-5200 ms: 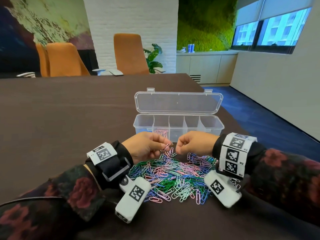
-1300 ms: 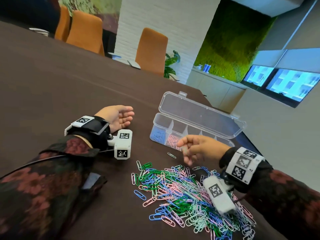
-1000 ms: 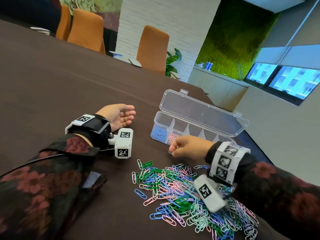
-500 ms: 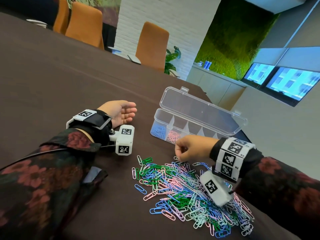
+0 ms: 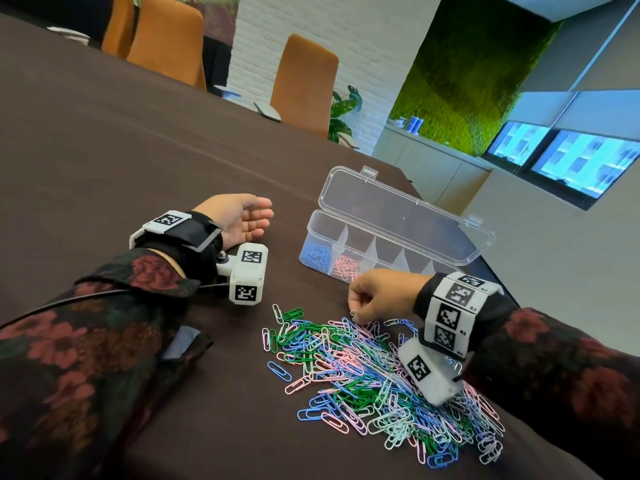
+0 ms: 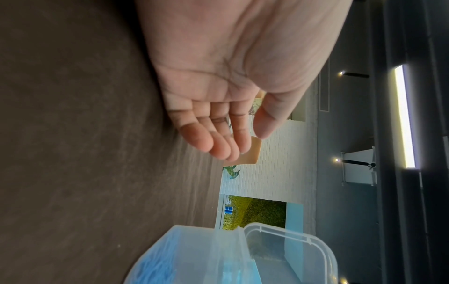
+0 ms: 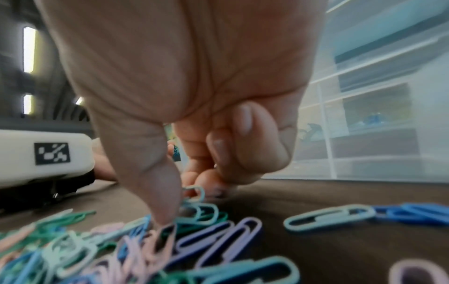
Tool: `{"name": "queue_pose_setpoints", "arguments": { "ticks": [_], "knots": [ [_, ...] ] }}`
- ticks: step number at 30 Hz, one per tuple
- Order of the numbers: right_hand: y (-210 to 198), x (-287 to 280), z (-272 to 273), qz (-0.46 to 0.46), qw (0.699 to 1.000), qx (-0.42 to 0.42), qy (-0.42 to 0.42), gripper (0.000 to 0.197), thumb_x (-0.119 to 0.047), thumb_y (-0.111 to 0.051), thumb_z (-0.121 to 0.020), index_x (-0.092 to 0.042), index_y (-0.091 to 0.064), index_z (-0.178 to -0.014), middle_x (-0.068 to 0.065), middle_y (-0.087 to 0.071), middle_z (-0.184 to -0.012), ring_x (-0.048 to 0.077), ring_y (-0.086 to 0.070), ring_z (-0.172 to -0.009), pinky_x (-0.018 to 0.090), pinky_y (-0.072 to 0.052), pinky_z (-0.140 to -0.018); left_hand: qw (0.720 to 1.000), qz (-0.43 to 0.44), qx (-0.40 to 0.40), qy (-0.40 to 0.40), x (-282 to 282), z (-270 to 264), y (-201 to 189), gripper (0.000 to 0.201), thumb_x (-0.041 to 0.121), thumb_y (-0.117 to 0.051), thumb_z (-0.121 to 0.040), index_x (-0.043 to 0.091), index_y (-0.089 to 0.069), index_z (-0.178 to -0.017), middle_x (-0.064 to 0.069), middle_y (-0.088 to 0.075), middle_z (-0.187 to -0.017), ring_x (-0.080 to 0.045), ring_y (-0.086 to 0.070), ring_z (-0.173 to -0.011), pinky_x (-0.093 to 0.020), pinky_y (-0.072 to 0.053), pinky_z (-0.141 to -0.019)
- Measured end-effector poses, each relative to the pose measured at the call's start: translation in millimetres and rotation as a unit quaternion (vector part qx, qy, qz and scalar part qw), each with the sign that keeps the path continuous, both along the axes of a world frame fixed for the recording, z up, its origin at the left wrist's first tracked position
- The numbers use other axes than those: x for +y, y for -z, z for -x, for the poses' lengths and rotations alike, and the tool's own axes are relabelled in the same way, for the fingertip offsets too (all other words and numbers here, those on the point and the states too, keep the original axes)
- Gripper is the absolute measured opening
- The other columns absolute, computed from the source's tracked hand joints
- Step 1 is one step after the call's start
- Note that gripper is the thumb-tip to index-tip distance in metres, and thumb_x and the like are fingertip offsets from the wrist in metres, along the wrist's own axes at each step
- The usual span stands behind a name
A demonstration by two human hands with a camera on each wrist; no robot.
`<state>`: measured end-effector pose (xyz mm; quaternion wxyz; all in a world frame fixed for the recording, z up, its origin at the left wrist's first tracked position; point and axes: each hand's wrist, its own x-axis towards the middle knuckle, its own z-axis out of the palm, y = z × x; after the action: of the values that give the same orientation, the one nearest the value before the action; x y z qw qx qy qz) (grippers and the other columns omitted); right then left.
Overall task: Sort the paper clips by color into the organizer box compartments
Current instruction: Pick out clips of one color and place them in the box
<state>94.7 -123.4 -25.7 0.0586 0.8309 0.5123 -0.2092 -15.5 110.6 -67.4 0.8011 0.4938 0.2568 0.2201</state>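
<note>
Paper clips (image 5: 377,372) heaped, pink, green, blue, lilac, right hand (image 5: 381,294) fingers (image 7: 155,192) pinching one, left hand (image 5: 239,216) slack.

Office meeting room. Long dark table (image 5: 114,140) with orange chairs (image 5: 304,81) along its far side. White brick wall (image 5: 374,36), moss wall (image 5: 467,84), potted plant (image 5: 341,116) by the corner. Low pale cabinets (image 5: 433,168) under the moss. Windows (image 5: 568,161) face another building; blue carpet not clearly visible.

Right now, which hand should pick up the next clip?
Probably the right hand: its fingers already touch the paper clip pile. The left hand rests palm-up, away from it.
</note>
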Motion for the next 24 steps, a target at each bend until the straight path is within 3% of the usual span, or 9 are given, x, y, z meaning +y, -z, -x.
{"name": "queue_pose_setpoints", "arguments": {
  "ticks": [3,7,10,13,15,18,21,24],
  "knots": [
    [1,-7,-7,-0.048,0.995,0.072,0.053,0.013,-0.011,-0.067,-0.084,-0.018,-0.059,-0.078,-0.014,-0.058,-0.067,-0.004,-0.052,-0.057,0.014,-0.041,-0.061,1.0,-0.001,0.002,0.003,0,0,0,0.013,0.016,-0.052,-0.093,0.012,-0.063,-0.089,-0.001,-0.062,-0.076,-0.008,-0.058,-0.051,-0.015,-0.048,-0.047],
    [2,-20,-14,-0.134,0.966,0.191,0.108,0.02,-0.003,-0.069,-0.081,-0.017,-0.059,-0.071,-0.005,-0.063,-0.071,0.01,-0.056,-0.066,0.022,-0.045,-0.066,1.0,-0.002,0.002,0.003,-1,0,0,0.013,0.016,-0.051,-0.093,0.011,-0.063,-0.09,-0.002,-0.062,-0.077,-0.008,-0.058,-0.051,-0.015,-0.049,-0.047],
    [1,-23,-15,-0.113,0.986,0.091,0.085,0.019,-0.01,-0.072,-0.081,-0.021,-0.059,-0.073,-0.012,-0.06,-0.067,0.003,-0.054,-0.061,0.019,-0.045,-0.065,1.0,-0.004,0.003,0.007,-2,0,0,0.013,0.016,-0.051,-0.093,0.011,-0.063,-0.091,-0.002,-0.061,-0.078,-0.009,-0.058,-0.051,-0.015,-0.049,-0.047],
    [3,-18,-8,-0.061,0.996,0.034,0.048,0.018,-0.011,-0.071,-0.082,-0.023,-0.058,-0.082,-0.01,-0.057,-0.071,0.007,-0.053,-0.067,0.023,-0.046,-0.072,1.0,-0.003,0.01,0.01,-2,0,0,0.013,0.016,-0.052,-0.093,0.011,-0.063,-0.092,-0.002,-0.062,-0.076,-0.009,-0.058,-0.054,-0.015,-0.049,-0.047],
    [5,-14,-3,-0.039,0.999,0.017,0.03,0.019,-0.009,-0.07,-0.082,-0.022,-0.056,-0.087,-0.01,-0.054,-0.071,0.007,-0.051,-0.066,0.019,-0.043,-0.066,1.0,0.0,0.011,0.01,-2,0,0,0.011,0.016,-0.054,-0.092,0.011,-0.064,-0.091,0.0,-0.064,-0.07,-0.008,-0.058,-0.05,-0.015,-0.049,-0.046],
    [4,-9,0,-0.016,0.999,-0.04,-0.005,0.018,-0.01,-0.067,-0.083,-0.022,-0.054,-0.08,-0.012,-0.05,-0.068,0.002,-0.046,-0.061,0.015,-0.038,-0.057,1.0,0.0,0.011,0.009,-1,0,1,0.011,0.016,-0.054,-0.092,0.011,-0.064,-0.09,0.0,-0.064,-0.067,-0.008,-0.059,-0.049,-0.016,-0.049,-0.046],
    [2,-11,-1,-0.007,0.999,-0.043,-0.007,0.018,-0.011,-0.064,-0.083,-0.021,-0.053,-0.074,-0.012,-0.051,-0.068,0.004,-0.046,-0.061,0.017,-0.039,-0.058,1.0,0.003,0.011,0.011,-1,0,0,0.011,0.016,-0.054,-0.092,0.011,-0.064,-0.09,0.001,-0.065,-0.065,-0.008,-0.059,-0.047,-0.015,-0.049,-0.046],
    [-1,-20,-7,-0.053,0.997,0.009,0.053,0.021,-0.012,-0.063,-0.083,-0.022,-0.051,-0.068,-0.01,-0.054,-0.067,0.008,-0.045,-0.059,0.018,-0.038,-0.055,1.0,0.004,0.011,0.011,0,0,0,0.012,0.015,-0.054,-0.092,0.011,-0.064,-0.09,0.002,-0.066,-0.062,-0.008,-0.059,-0.047,-0.015,-0.049,-0.046]
  ]
}}
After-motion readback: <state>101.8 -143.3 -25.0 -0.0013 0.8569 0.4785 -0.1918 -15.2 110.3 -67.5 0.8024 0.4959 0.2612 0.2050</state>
